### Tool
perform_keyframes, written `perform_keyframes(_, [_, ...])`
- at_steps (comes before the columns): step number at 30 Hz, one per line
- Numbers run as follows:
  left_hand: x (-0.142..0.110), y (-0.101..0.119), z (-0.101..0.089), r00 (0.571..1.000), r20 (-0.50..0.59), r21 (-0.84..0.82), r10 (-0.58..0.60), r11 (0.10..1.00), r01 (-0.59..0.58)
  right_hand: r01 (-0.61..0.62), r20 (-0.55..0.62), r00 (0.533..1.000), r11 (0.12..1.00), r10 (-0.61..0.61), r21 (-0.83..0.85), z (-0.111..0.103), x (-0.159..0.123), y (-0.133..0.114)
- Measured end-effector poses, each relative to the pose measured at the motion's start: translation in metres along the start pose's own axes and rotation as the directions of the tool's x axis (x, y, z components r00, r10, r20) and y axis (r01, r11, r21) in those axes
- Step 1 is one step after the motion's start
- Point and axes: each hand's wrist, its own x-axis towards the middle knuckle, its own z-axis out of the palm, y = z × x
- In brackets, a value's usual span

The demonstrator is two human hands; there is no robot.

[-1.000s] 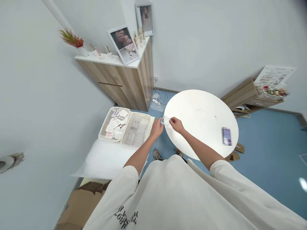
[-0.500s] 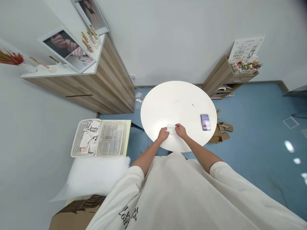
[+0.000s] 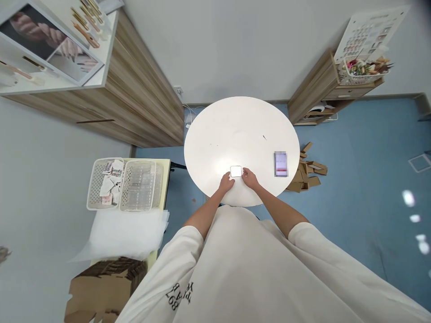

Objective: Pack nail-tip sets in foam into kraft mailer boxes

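Observation:
A small clear plastic box (image 3: 236, 171) is at the near part of the round white table (image 3: 235, 121), glinting under the light. My left hand (image 3: 226, 183) has its fingers at the box's left edge, the thumb lying just below it. On the opposite side, my right hand (image 3: 249, 178) pinches the right edge. Whether the box rests on the tabletop or is slightly raised, I cannot tell. Farther right on the table lies a phone-like rectangle (image 3: 280, 164) with a blurred, purplish face.
Left, a side table (image 3: 163, 179) bears a white basket of clear plastic boxes (image 3: 139, 185), a basket of printed packets (image 3: 111, 184) and translucent sheets (image 3: 124, 233). Cardboard (image 3: 97, 291) is piled below these. Flattened cardboard (image 3: 305, 175) lies on the floor right. Wooden cabinets (image 3: 144, 80) stand behind.
My view has shifted, so the furniture appears moved. Both hands stay at the plastic box, which now looks flatter and brighter; my left fingers have shifted lower along its side.

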Motion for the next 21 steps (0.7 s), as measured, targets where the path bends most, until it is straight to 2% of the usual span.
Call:
perform_keyframes(6, [-0.008, -0.012, -0.001, 1.0, -0.012, -0.063, -0.016, 0.998, 0.015, 0.004, 0.05, 0.999, 0.998, -0.001, -0.062, 0.0, -0.022, 0.014])
perform_keyframes(10, [-0.005, -0.014, 0.002, 0.999, -0.034, -0.088, -0.01, 0.996, 0.007, -0.01, 0.067, 0.998, 0.999, 0.013, -0.045, 0.003, -0.026, 0.006])
perform_keyframes(14, [-0.001, -0.012, 0.003, 1.0, -0.002, -0.185, -0.018, 0.983, 0.018, -0.025, 0.076, 0.997, 0.999, 0.027, -0.025, 0.008, -0.024, -0.002])
perform_keyframes(18, [0.0, -0.01, 0.001, 1.0, 0.001, -0.275, -0.023, 0.961, 0.022, -0.005, 0.029, 1.0, 0.999, 0.006, -0.038, 0.011, -0.022, -0.005])
perform_keyframes(21, [0.001, -0.006, -0.003, 0.998, -0.055, -0.271, 0.028, 0.962, -0.042, 0.047, -0.031, 0.998, 0.997, -0.049, -0.062, 0.007, -0.021, -0.009])
